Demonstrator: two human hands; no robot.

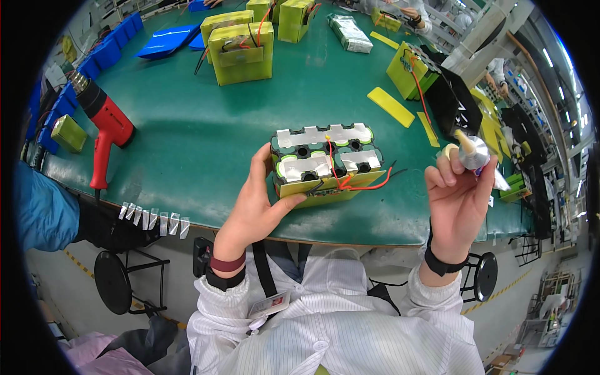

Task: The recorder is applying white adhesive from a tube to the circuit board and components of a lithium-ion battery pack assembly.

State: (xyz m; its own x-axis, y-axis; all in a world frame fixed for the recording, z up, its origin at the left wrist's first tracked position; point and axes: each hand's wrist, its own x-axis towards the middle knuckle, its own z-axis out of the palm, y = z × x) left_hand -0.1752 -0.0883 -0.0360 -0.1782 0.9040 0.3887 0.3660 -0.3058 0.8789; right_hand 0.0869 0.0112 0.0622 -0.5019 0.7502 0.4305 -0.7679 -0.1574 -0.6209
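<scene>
Battery pack point(317, 152) near green bench point(187, 162) edge, my L hand point(250, 212) gripping its left end; R hand point(459, 203) pinching silver tube point(475, 156), clear of pack; metal strips point(306, 167) + red lead point(374, 186) on, top uncovered, prob. part-done

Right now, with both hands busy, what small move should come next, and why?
Probably bring the silver tube across toward the battery pack: the right hand holds it off to the right, apart from the pack, while the left hand grips the pack's left end, seemingly steadying it.
</scene>
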